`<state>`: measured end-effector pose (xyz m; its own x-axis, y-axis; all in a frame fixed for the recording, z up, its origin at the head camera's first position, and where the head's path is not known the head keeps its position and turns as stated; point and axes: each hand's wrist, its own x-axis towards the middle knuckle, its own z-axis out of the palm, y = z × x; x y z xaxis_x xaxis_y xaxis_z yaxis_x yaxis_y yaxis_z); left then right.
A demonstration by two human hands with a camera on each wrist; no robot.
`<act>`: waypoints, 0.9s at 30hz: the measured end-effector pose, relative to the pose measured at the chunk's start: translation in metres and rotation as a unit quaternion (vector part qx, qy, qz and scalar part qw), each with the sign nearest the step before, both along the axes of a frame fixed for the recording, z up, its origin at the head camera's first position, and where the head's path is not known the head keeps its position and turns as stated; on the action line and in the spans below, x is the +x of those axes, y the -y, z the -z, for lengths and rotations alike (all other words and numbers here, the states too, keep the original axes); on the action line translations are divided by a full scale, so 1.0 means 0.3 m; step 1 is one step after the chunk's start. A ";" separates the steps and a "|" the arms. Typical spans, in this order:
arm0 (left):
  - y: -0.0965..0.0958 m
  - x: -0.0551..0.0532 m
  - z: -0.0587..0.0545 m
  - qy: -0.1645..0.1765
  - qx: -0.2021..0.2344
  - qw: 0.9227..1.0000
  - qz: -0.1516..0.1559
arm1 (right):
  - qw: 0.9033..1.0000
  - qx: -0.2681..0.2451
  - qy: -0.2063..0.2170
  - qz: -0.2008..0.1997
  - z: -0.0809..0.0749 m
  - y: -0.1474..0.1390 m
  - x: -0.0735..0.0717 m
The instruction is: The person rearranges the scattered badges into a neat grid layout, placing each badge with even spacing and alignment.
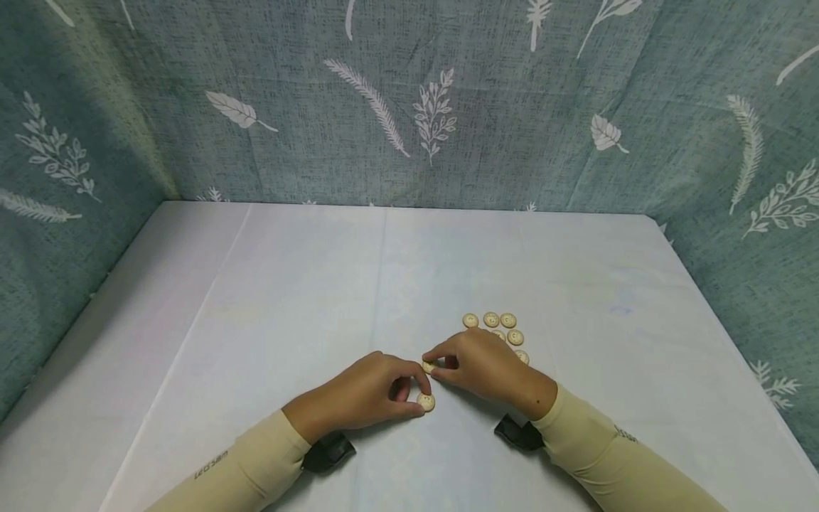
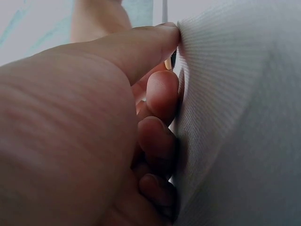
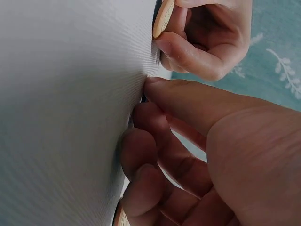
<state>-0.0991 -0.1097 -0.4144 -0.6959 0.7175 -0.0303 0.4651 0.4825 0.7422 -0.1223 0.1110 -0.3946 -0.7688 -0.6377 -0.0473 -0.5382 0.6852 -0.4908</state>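
Note:
My left hand (image 1: 367, 390) pinches a round, pale wooden button (image 1: 425, 402) between thumb and finger, low on the white table. The same button (image 3: 163, 20) appears edge-on at the left fingertips in the right wrist view. Just beyond it, my right hand (image 1: 480, 361) pinches a second wooden button (image 1: 429, 367), mostly covered by its thumb and forefinger. Several more wooden buttons (image 1: 490, 319) lie loosely grouped past the right hand, which partly hides some of them. In the left wrist view the thumb (image 2: 150, 42) and curled fingers are against the cloth.
White cloth covers the table (image 1: 288, 284), with creases running front to back. Green leaf-patterned fabric (image 1: 486, 107) hangs at the back and both sides. Beneath each wrist sits a dark strapped device (image 1: 328, 452).

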 end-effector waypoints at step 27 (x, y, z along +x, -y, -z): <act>-0.004 -0.001 0.003 -0.001 0.001 1.000 -0.005 | 1.000 0.008 0.011 0.007 -0.017 -0.029 0.008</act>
<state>-0.0993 -0.1085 -0.4154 -0.7033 0.7104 -0.0269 0.4624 0.4858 0.7418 -0.1201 0.1196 -0.3893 -0.7764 -0.6258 -0.0746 -0.5173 0.7005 -0.4916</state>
